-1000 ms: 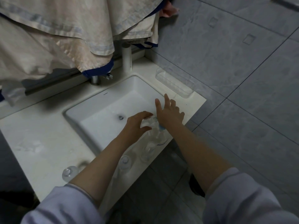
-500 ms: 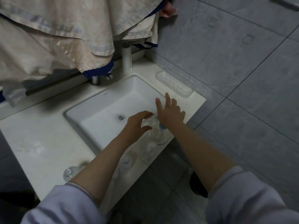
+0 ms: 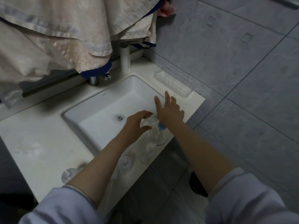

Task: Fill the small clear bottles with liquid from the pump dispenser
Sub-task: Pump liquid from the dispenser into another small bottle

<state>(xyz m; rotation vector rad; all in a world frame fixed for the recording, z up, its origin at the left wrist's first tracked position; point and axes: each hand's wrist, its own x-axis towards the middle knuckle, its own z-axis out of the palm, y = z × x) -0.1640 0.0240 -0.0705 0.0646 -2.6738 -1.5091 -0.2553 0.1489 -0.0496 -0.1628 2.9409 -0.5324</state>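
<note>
The pump dispenser [image 3: 159, 139], a clear bottle with a blue pump head [image 3: 161, 126], stands on the front rim of the sink. My right hand [image 3: 169, 113] presses its palm on the pump head, fingers straight and spread. My left hand [image 3: 136, 125] curls thumb and fingers round a small clear bottle [image 3: 149, 122] held right next to the pump head. More small clear bottles stand on the counter's front edge: one [image 3: 147, 153] under the dispenser, one [image 3: 124, 162] between my forearms, one [image 3: 68, 174] to the left. Their fill levels cannot be made out.
The white rectangular sink [image 3: 90, 109] with its drain [image 3: 120, 118] lies behind my hands. A tap [image 3: 93, 80] and a white post [image 3: 125, 59] stand at the back under hanging beige cloth [image 3: 56, 38]. A clear tray [image 3: 174, 82] lies at the counter's right end. The counter drops to grey floor tiles.
Both hands stay at the dispenser. My left thumb and fingers have spread slightly wider around the small bottle.
</note>
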